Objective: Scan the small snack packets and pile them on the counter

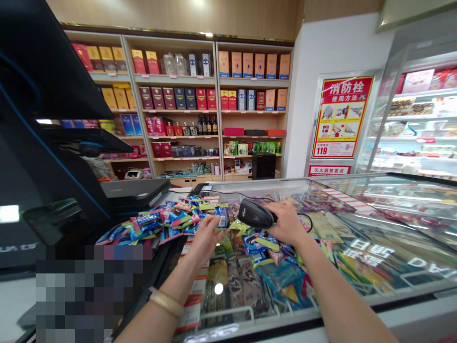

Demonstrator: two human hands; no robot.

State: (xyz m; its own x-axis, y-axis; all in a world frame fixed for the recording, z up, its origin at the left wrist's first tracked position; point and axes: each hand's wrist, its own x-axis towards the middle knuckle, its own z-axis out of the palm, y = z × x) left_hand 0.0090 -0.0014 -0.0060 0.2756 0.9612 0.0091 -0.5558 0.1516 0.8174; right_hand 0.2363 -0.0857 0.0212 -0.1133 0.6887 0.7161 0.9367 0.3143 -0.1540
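Observation:
My right hand [284, 220] is wrapped round a black handheld barcode scanner [255, 213], whose head points left. Between the fingers of my left hand [207, 237] is a small blue candy packet [222, 217], its barcode label turned toward the scanner. Left of that hand lies a heap of blue and pink candy packets [178, 214] with green strips. A second pile of similar packets [260, 244] sits on the freezer's glass lid, below the scanner and beside my right wrist.
Under the sliding glass, the chest freezer [357, 281] holds many wrapped frozen goods. A black checkout terminal [46, 119] stands at the left, with a black boxy device [137, 193] beside it. Behind are shelves of boxed bottles [178, 99] and a red fire-hydrant sign [341, 119].

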